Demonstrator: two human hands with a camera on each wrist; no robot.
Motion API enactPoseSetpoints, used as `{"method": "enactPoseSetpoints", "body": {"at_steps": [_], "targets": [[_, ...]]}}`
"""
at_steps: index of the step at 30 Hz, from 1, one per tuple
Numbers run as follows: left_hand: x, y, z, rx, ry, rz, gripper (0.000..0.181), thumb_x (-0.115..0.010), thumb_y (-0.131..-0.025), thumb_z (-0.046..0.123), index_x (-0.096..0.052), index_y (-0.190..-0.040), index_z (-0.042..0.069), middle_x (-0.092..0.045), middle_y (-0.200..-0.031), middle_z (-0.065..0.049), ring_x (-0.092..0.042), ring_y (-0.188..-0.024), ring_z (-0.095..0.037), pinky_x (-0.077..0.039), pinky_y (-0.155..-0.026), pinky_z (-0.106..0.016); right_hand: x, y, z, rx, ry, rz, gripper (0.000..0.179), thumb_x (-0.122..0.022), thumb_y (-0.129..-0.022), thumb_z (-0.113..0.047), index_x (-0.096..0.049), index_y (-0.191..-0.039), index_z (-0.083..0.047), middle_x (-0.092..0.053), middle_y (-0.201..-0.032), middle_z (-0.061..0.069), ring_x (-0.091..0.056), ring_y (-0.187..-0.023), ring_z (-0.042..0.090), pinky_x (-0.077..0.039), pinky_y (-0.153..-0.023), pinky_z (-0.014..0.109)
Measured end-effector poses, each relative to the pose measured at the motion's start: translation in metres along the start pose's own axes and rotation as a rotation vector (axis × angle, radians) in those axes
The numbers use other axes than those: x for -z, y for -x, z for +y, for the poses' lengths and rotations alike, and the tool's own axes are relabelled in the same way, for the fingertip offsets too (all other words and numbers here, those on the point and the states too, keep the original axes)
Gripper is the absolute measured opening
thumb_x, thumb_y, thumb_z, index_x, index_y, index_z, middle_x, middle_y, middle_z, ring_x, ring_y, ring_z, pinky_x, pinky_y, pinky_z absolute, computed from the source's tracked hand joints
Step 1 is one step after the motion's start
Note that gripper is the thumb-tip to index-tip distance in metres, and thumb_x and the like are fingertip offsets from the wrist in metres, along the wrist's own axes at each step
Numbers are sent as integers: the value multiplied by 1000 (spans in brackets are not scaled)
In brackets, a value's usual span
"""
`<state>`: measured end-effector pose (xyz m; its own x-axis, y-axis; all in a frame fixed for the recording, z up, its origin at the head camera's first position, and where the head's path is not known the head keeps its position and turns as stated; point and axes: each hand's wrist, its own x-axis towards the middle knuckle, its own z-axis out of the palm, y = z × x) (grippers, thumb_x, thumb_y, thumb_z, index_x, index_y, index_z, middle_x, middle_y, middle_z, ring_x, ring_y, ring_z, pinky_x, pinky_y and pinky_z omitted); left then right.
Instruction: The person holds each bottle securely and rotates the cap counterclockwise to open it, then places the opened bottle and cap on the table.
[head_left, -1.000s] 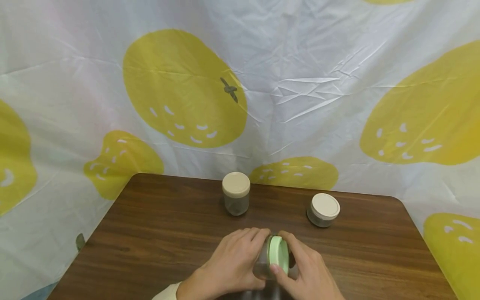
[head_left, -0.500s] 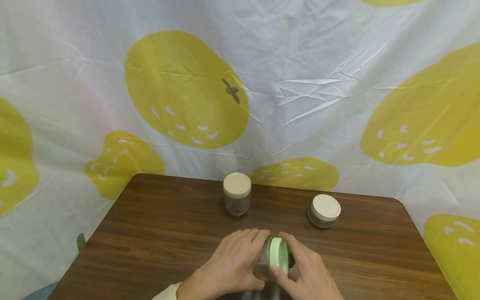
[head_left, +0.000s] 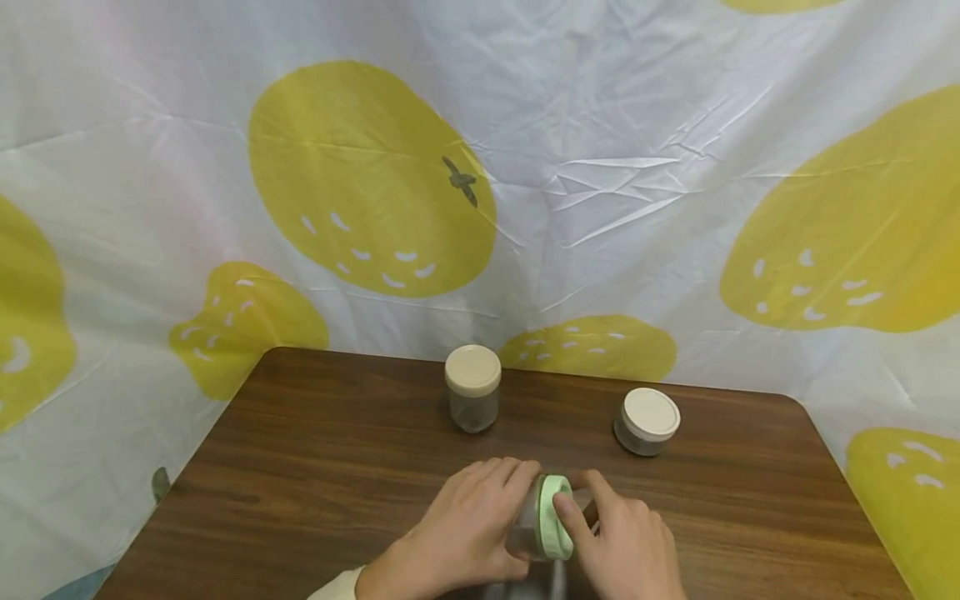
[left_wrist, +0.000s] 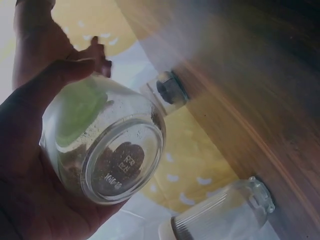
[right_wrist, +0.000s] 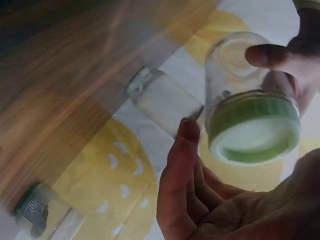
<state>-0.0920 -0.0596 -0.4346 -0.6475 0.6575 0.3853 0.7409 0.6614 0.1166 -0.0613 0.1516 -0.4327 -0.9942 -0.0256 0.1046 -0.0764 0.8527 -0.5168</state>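
Observation:
My left hand [head_left: 465,523] grips a clear glass jar [head_left: 524,531] tipped on its side, its pale green lid [head_left: 553,533] facing right. Seen from the left wrist, the jar's round base [left_wrist: 122,162] faces the camera. My right hand [head_left: 628,542] is beside the lid, fingers loosely bent. In the right wrist view these fingers [right_wrist: 182,165] stand apart from the green lid [right_wrist: 255,132], which sits on the jar mouth. From the head view the right thumb overlaps the lid; whether it touches cannot be told.
A taller glass jar [head_left: 473,408] with a cream lid stands at the back middle of the brown wooden table [head_left: 315,467]. A short cream-lidded jar [head_left: 647,421] stands to its right. A white cloth with yellow fruit prints [head_left: 600,208] hangs behind the table.
My right hand has loosened from the green lid, its thumb and fingers shifting upward and to the right. The left hand and the jar have stayed nearly in place.

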Motion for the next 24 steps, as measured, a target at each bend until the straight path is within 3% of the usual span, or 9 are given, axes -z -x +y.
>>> {"method": "enactPoseSetpoints", "body": {"at_steps": [3,10,19,24], "targets": [[-2,1,0,7,-11,7,93,-97,-58,42,-57,-136,9,-71,-121,0,-71,-105,-14,-60,-91,-31,2,0,-5,-63,-4,-41,40,-57,-102,-62,-72,-97,-26,-61,-63,-15,-55,-57,5,-43,-53,31],[-3,1,1,6,-41,28,93,-95,-55,42,-57,-134,11,-69,-118,2,-69,-103,-13,-59,-89,-31,0,2,-9,-55,-41,-51,45,-63,-98,-64,-61,-75,-26,-51,-56,-14,-46,-52,6,-36,-52,27],[-2,2,1,5,-18,30,95,-97,-53,38,-57,-135,11,-69,-119,2,-69,-105,-14,-58,-93,-33,1,2,-7,-33,-101,-102,43,-65,-99,-59,-58,-76,-23,-50,-58,-11,-42,-52,4,-35,-52,23],[0,0,2,1,10,16,95,-97,-53,36,-57,-135,10,-70,-121,0,-70,-110,-16,-58,-96,-35,2,3,-5,-14,-117,-78,39,-69,-96,-57,-60,-80,-23,-49,-59,-13,-42,-52,3,-35,-53,22]]}}
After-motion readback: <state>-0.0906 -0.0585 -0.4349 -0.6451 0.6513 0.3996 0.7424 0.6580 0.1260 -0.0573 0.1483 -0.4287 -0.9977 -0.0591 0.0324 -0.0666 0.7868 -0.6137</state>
